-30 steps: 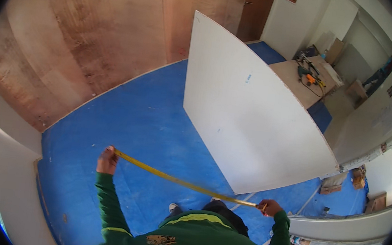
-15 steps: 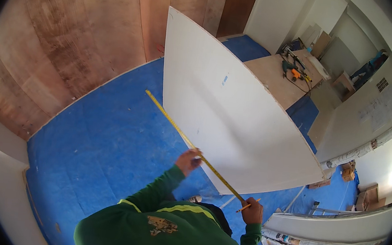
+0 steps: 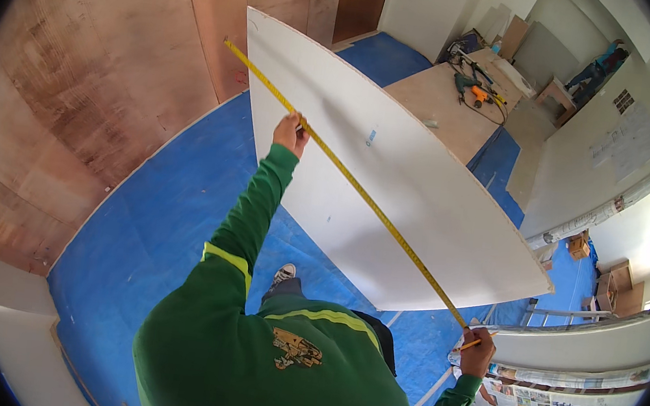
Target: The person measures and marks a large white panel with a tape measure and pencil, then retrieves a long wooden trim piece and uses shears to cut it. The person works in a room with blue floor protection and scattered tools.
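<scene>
A yellow tape measure blade (image 3: 376, 208) is stretched diagonally in front of a large white board (image 3: 336, 172) that stands on edge. My left hand (image 3: 292, 134) pinches the blade near its far end, and a short length runs past the fingers toward the board's upper left corner. At the lower right, my right hand (image 3: 477, 352) is closed round the near end of the tape. An orange pencil (image 3: 472, 344) sticks out between the fingers of that same hand. The tape's case is hidden in the right hand. Whether the blade touches the board I cannot tell.
Blue sheeting (image 3: 158, 209) covers the floor. Behind the board, a low work table (image 3: 438, 108) bears a green and orange power drill (image 3: 471, 90) and cables. Plywood panels (image 3: 93, 75) line the left wall. A person (image 3: 598, 72) is at the far right, and a ladder (image 3: 567, 316) lies nearer.
My left hand has moved up and away with the tape, drawing out more blade. The right hand has shifted right. The blade now crosses in front of the board, and one shoe has come forward.
</scene>
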`<state>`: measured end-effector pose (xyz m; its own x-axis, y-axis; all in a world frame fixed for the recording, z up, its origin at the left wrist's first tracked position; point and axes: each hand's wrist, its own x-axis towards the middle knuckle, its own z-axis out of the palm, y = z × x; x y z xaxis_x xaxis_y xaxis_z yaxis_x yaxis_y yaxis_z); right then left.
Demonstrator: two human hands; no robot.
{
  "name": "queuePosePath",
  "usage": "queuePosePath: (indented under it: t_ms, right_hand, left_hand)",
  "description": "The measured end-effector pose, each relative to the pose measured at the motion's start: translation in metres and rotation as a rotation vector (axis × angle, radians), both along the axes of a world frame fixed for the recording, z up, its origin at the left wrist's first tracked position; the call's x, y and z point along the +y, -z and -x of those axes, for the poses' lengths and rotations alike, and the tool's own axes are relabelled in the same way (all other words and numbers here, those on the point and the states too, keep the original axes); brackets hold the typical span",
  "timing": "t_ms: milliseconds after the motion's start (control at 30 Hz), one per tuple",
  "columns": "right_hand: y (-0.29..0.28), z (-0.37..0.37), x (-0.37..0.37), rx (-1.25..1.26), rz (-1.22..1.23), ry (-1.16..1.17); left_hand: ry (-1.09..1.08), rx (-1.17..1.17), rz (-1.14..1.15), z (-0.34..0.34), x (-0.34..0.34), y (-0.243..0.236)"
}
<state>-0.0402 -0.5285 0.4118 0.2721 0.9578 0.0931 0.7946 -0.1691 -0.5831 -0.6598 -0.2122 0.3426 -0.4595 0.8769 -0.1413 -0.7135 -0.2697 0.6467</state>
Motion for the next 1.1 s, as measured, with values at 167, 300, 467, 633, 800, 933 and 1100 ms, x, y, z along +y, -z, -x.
queuePosePath:
  t_ms: [167,300,467,633,800,933,1100]
  right_hand:
    - [-0.032,0.041,0.016,-0.143,-0.193,-0.041]
    - [-0.039,0.044,0.018,-0.148,-0.196,-0.018]
    - [-0.041,0.027,0.006,-0.144,-0.170,0.006]
    - [-0.045,0.019,0.003,-0.149,-0.145,0.008]
    - [-0.047,0.016,0.004,-0.101,-0.101,0.022]
    - [-0.056,0.017,0.006,-0.053,-0.106,0.031]
    - [-0.073,0.018,0.013,-0.109,-0.048,0.127]
  left_hand:
    - [0.091,-0.044,-0.142,0.034,0.048,-0.042]
    - [0.110,-0.062,-0.108,0.030,0.054,-0.058]
    - [0.189,-0.060,-0.130,0.015,0.048,-0.065]
    - [0.193,-0.047,-0.146,0.009,0.047,-0.067]
    - [0.178,-0.059,-0.129,0.005,0.052,-0.067]
    - [0.172,-0.029,-0.187,0.002,0.051,-0.068]
    - [0.160,-0.011,-0.197,0.003,0.055,-0.068]
